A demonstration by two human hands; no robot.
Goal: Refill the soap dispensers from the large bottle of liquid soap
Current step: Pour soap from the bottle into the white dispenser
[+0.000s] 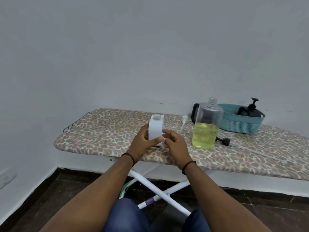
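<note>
Grey plain wall behind, dark floor below; ironing board point(103, 139) with leopard-print cover serves as the work surface, white crossed legs under it.

White square soap dispenser point(156, 128) stands upright on the board near its front edge, pump off, neck open. Left hand point(142, 144) grips it from the left, thumb pressed across the lower front face. Right hand point(175, 145) is just beside its right edge, fingers loosely curled; can't tell if they touch the dispenser or pinch anything.

Large clear bottle point(206, 128) stands just right of the hands, uncapped, yellow-green liquid soap filling about the lower half. Black pump cap point(224, 141) lies on the board touching or nearly touching the bottle's base on the right, its clear dip tube trailing off right. White pump head point(184, 120) lies between dispenser and bottle, further back.

Teal basket point(237, 126) sits at the back right, holding a dark pump dispenser point(252, 109). Another dark container point(194, 113) stands behind the big bottle, partly hidden.
</note>
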